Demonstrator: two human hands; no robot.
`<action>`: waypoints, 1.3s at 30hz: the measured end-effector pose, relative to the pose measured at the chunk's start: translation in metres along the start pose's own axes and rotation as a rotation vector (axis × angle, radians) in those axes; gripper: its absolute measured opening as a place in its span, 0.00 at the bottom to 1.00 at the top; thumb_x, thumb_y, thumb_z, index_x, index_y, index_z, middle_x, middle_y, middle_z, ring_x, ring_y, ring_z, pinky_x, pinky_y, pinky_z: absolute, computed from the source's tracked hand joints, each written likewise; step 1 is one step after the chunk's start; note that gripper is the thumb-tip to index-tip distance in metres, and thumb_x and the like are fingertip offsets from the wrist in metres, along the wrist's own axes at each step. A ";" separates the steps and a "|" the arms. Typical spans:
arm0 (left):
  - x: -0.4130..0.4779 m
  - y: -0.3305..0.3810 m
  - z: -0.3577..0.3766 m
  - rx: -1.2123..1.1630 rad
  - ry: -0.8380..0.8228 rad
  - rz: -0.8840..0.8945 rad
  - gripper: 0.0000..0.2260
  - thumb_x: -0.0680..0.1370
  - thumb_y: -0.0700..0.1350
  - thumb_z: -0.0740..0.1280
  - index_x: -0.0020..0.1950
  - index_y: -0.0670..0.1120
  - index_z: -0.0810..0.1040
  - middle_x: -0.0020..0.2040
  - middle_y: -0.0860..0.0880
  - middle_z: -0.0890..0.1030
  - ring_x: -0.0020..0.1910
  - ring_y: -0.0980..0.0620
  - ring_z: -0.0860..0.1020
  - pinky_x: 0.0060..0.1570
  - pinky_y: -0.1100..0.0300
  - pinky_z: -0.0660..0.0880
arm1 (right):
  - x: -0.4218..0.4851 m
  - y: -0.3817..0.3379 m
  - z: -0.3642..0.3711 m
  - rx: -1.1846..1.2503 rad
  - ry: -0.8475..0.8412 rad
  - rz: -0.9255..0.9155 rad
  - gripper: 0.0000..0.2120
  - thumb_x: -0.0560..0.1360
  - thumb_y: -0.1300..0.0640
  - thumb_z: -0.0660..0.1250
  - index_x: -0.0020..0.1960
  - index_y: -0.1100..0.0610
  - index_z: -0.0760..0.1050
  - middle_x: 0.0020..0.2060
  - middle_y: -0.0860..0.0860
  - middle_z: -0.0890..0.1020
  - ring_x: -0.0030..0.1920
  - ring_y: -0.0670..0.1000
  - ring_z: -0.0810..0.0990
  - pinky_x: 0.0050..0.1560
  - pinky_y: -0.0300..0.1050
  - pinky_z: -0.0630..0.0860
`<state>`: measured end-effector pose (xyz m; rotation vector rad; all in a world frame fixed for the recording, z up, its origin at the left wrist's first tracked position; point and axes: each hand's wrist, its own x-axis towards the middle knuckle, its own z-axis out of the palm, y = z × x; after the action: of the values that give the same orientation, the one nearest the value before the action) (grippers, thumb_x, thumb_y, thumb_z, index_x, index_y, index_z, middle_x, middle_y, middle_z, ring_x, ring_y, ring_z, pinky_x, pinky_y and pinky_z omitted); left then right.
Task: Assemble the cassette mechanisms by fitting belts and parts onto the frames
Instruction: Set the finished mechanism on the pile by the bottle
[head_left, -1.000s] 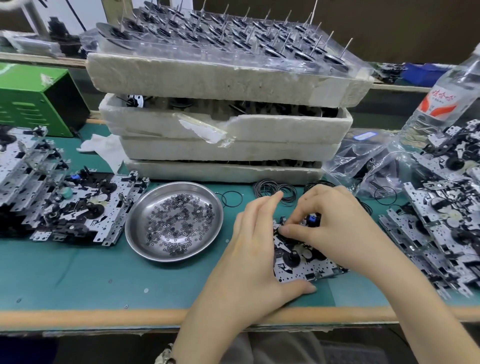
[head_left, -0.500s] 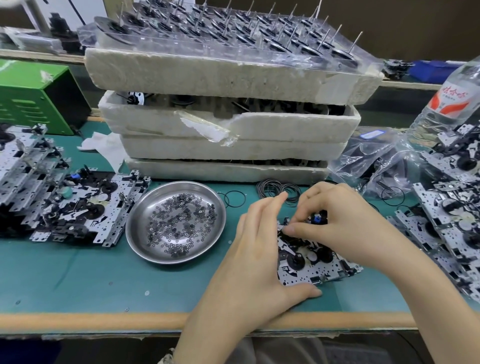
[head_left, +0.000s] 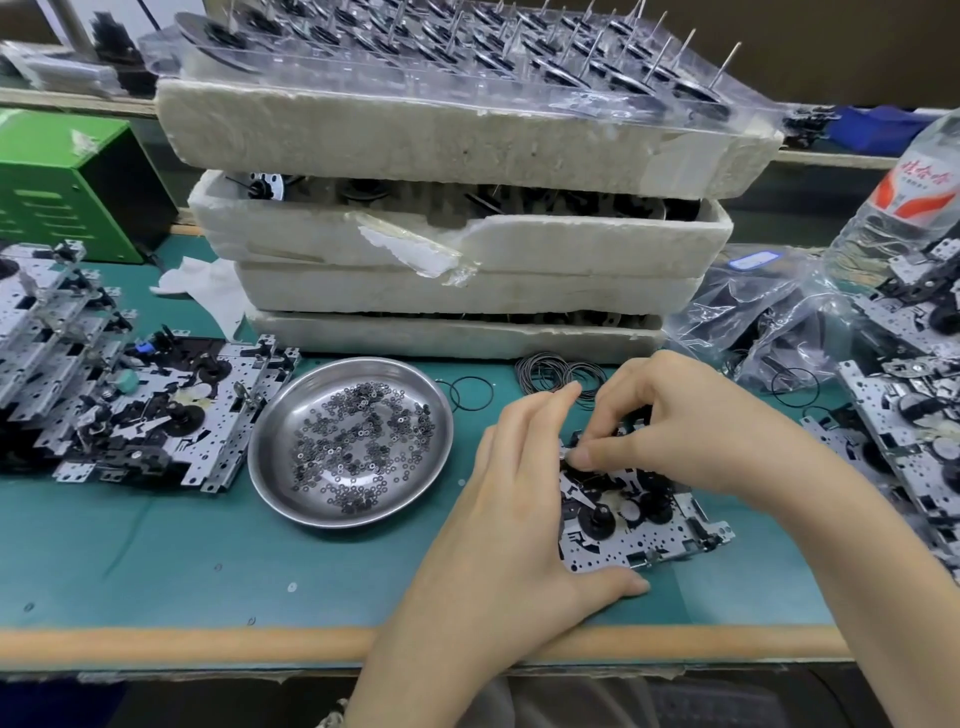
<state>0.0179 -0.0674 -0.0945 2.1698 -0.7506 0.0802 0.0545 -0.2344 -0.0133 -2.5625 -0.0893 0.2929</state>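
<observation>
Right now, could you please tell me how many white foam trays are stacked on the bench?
4, in one stack behind the steel dish: top tray, second tray, third tray and bottom tray on the mat. More could be hidden behind.

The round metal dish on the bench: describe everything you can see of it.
The dish is a shallow round bowl of shiny, steel-looking metal with a raised rim, sitting flat on the teal mat. Small dark washers are scattered loosely across its bottom. A pile of mechanisms lies close on its left, foam trays behind. The left hand is near its right side, not touching.
</observation>
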 end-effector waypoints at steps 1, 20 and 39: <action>0.000 0.000 0.000 -0.001 0.000 0.001 0.53 0.64 0.62 0.79 0.75 0.66 0.43 0.71 0.71 0.47 0.72 0.72 0.49 0.62 0.84 0.47 | 0.001 0.000 -0.001 0.006 -0.017 0.003 0.05 0.62 0.41 0.76 0.32 0.40 0.82 0.41 0.49 0.84 0.45 0.49 0.81 0.44 0.48 0.78; 0.004 0.000 0.001 -0.049 0.037 0.011 0.50 0.64 0.64 0.76 0.78 0.58 0.51 0.74 0.61 0.55 0.76 0.61 0.56 0.73 0.59 0.63 | -0.041 -0.007 0.045 -0.440 0.541 -0.302 0.05 0.65 0.59 0.80 0.36 0.57 0.84 0.39 0.51 0.78 0.43 0.60 0.75 0.41 0.57 0.73; 0.004 0.004 0.001 -0.032 0.111 0.144 0.47 0.63 0.52 0.81 0.75 0.59 0.59 0.71 0.62 0.59 0.73 0.57 0.62 0.67 0.74 0.60 | -0.038 0.006 0.036 -0.278 0.511 -0.283 0.06 0.63 0.59 0.80 0.34 0.52 0.84 0.41 0.46 0.77 0.48 0.56 0.72 0.49 0.53 0.68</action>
<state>0.0184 -0.0722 -0.0912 2.0607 -0.8370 0.2591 0.0091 -0.2250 -0.0390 -2.7644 -0.3145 -0.5130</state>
